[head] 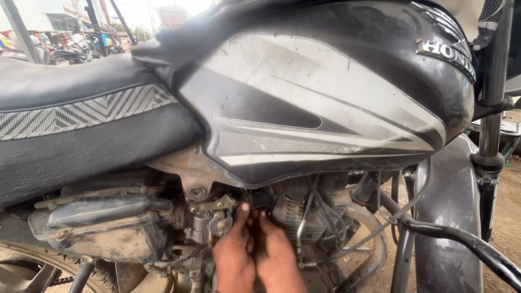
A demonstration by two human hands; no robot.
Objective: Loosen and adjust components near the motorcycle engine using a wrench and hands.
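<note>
Hands: both come up from the bottom edge, pressed side by side. Left hand (234, 255) has its fingers stretched up, fingertips on a small dark rubber piece (261, 198) right under the tank. Right hand (275, 255) is the same deal, fingers reaching up to that piece from the other side. Looks like a pinch between the two, but can't really tell if either hand has actually closed on it.
Dark piece: sits just above the fingertips, between the carburetor (209, 220) and the finned engine cylinder (304, 214).
Carburetor: grimy metal, touching distance to the left of the left hand.
Side box: dusty black airbox cover (103, 225) further left, caked in mud; can't see inside it.
Cables: black hoses (434, 230) run off to the right by the front fork (491, 125).
Tank: black and silver fuel tank (325, 92) above it all, seat (81, 125) behind it.
Background: parked bikes (76, 46) on a street, blurry.
</note>
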